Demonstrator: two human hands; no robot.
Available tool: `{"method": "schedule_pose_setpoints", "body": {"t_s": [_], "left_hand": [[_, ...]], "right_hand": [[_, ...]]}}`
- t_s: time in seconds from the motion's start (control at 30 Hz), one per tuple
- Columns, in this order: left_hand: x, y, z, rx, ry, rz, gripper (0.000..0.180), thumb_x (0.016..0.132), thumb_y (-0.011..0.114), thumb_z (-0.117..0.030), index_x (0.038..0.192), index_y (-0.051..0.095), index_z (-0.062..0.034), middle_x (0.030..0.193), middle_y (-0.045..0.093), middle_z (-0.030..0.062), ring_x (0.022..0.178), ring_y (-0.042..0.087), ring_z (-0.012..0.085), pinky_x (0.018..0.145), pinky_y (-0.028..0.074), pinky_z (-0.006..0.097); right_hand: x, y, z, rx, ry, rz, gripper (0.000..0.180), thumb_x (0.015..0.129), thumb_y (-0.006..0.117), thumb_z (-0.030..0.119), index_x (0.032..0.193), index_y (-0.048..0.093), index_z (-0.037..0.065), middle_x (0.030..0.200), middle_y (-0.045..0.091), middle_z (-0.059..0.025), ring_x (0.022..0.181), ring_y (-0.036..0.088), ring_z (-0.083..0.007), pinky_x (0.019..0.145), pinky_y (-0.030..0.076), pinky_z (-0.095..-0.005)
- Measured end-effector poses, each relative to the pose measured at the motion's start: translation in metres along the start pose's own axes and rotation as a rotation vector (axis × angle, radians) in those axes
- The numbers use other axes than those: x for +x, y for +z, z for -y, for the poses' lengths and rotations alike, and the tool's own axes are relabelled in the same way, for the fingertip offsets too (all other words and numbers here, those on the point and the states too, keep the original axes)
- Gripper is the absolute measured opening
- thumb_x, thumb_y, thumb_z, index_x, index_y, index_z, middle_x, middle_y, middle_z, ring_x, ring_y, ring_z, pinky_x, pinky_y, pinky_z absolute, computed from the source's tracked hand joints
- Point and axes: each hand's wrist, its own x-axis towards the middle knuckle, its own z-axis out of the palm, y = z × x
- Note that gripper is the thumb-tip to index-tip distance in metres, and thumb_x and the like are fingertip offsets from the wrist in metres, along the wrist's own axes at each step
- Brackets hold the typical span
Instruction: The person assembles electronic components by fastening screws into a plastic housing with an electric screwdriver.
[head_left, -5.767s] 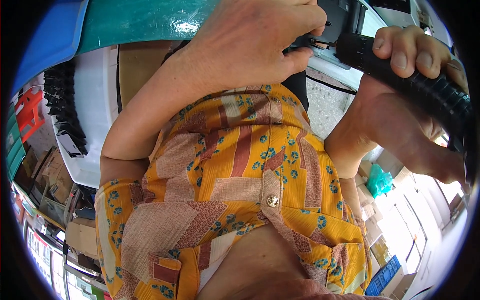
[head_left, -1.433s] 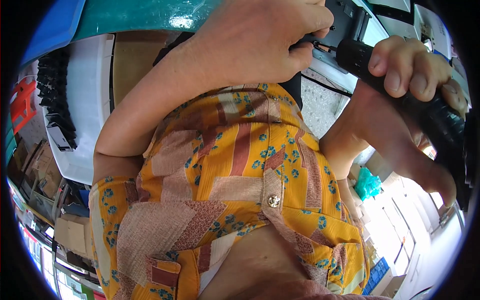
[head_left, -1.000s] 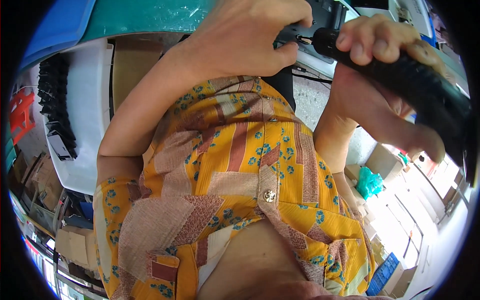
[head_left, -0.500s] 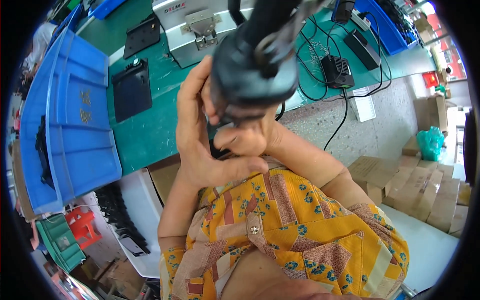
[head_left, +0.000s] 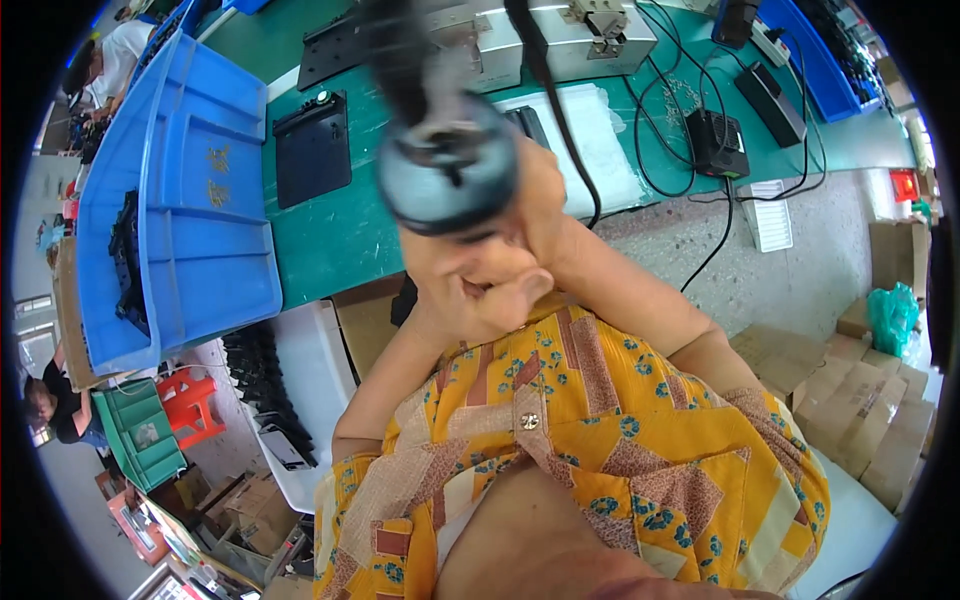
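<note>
My two bare hands are bunched together in front of my yellow, patchwork-print shirt (head_left: 600, 440), under the thick black cylindrical power screwdriver (head_left: 450, 165), whose round blue-grey end faces up toward my eyes and is blurred. I count the clock from where my hands meet, twelve o'clock being straight away from my body. My left hand (head_left: 480, 290) has its fingers curled in, the thumb lying at three o'clock; I cannot tell whether it is clamped on anything. My right hand (head_left: 537, 195) sits against it at one o'clock, largely covered by the screwdriver, so I cannot tell what its fingers close on. A long black cable (head_left: 555, 105) drops past it from the upper edge.

Beyond is the green-topped workbench (head_left: 335, 245). At nine o'clock stands a big blue plastic bin (head_left: 215, 235); at ten lies a flat black rectangular plate (head_left: 315, 155). A silver metal case with latches (head_left: 590, 55) is at one o'clock, a white rectangular sheet (head_left: 605, 150) just nearer me. At two o'clock sits a small black vented box (head_left: 717, 142) with black leads. Off the bench, a white plastic tray holding a row of black parts (head_left: 262, 375) is at eight o'clock, brown cardboard boxes (head_left: 850, 410) at four.
</note>
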Motion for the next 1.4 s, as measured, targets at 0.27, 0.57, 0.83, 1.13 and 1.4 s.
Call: {"method": "schedule_pose_setpoints", "body": {"t_s": [0.27, 0.57, 0.83, 1.13, 1.4], "left_hand": [[0.012, -0.008, 0.012, 0.074, 0.17, 0.092, 0.116, 0.06, 0.096, -0.046, 0.148, 0.039, 0.0015, 0.146, 0.045, 0.0192, 0.131, 0.05, 0.031, 0.112, 0.037, 0.044], [0.028, -0.033, 0.012, 0.875, 0.232, 0.2, 0.107, 0.058, 0.094, -0.028, 0.15, 0.044, -0.0046, 0.141, 0.055, 0.0184, 0.132, 0.05, 0.0397, 0.113, 0.04, 0.047], [0.048, -0.03, -0.008, 0.953, 0.002, 0.349, 0.108, 0.067, 0.088, -0.033, 0.154, 0.033, -0.0016, 0.145, 0.047, 0.0272, 0.137, 0.043, 0.0459, 0.117, 0.032, 0.051], [0.049, -0.026, -0.021, 0.945, -0.025, 0.313, 0.099, 0.065, 0.09, -0.025, 0.147, 0.041, -0.0015, 0.133, 0.052, 0.0241, 0.125, 0.048, 0.0437, 0.109, 0.038, 0.049], [0.042, -0.017, -0.026, 0.971, 0.083, 0.202, 0.096, 0.058, 0.093, -0.013, 0.141, 0.046, -0.0017, 0.125, 0.048, 0.0199, 0.121, 0.048, 0.039, 0.105, 0.042, 0.044]], "right_hand": [[0.002, -0.005, -0.001, 0.529, 0.316, -0.153, 0.059, 0.075, 0.091, 0.028, 0.111, 0.056, -0.002, 0.081, 0.063, -0.0039, 0.069, 0.059, -0.0103, 0.061, 0.048, -0.0262], [-0.012, -0.105, -0.037, 0.696, 0.238, -0.335, 0.058, 0.098, 0.062, 0.051, 0.122, 0.057, -0.002, 0.096, 0.06, -0.0146, 0.08, 0.06, -0.025, 0.078, 0.053, -0.0418], [-0.025, -0.119, -0.068, 0.553, 0.277, -0.196, 0.066, 0.096, 0.054, 0.063, 0.121, 0.06, 0.002, 0.097, 0.062, -0.0165, 0.079, 0.059, -0.0268, 0.076, 0.051, -0.0452], [-0.031, -0.143, -0.086, 0.688, 0.315, -0.151, 0.071, 0.093, 0.054, 0.07, 0.121, 0.062, 0.006, 0.097, 0.062, -0.0153, 0.08, 0.059, -0.0269, 0.076, 0.05, -0.0452], [-0.03, -0.147, -0.085, 0.713, 0.3, -0.078, 0.074, 0.091, 0.054, 0.074, 0.121, 0.063, 0.007, 0.098, 0.063, -0.015, 0.081, 0.06, -0.0272, 0.076, 0.051, -0.0454]]}}
